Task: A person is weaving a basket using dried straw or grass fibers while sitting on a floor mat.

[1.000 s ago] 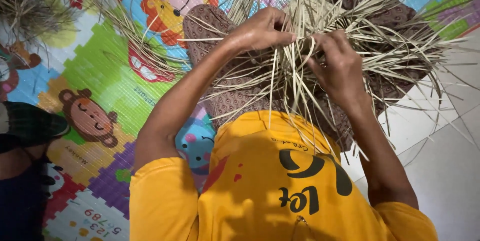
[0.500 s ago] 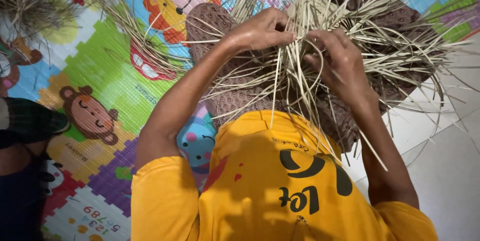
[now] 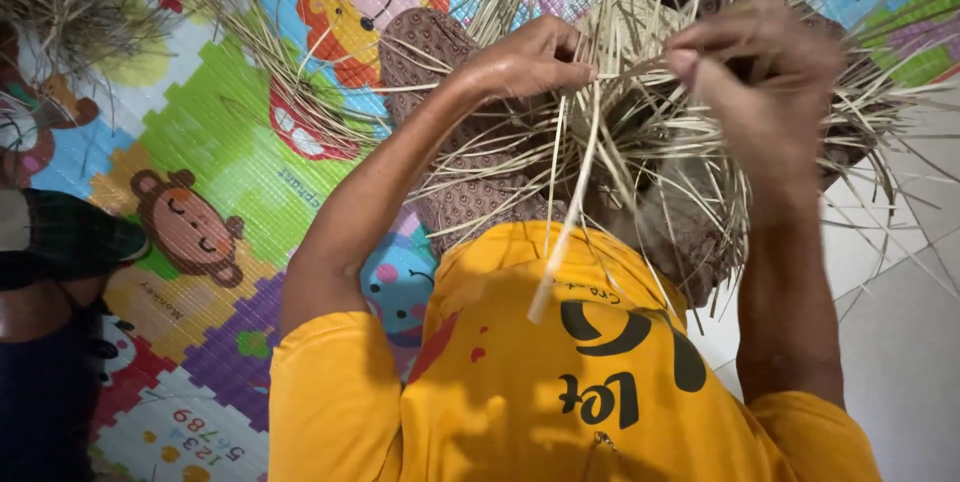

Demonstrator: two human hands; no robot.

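left hand (image 3: 525, 57) pinching pale straw strips (image 3: 640, 132) | right hand (image 3: 770, 92) blurred, grip cannot tell | weave part-formed at centre, many loose ends | over patterned lap cloth (image 3: 440, 52), play mat (image 3: 200, 142)

Left hand (image 3: 525, 60) raised, fingers curled into a pinch, forearm bent up from elbow. Right hand (image 3: 765, 82) raised beside it, blurred, fingers bunched, forearm upright.

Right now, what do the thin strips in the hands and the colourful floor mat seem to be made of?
Strips: probably dried grass or palm leaf; pale, matte, flat, stiff, bending without breaking. The left hand and right hand pinch them. Floor mat: likely soft foam; interlocking puzzle edges, fine embossed texture, printed cartoon animals.
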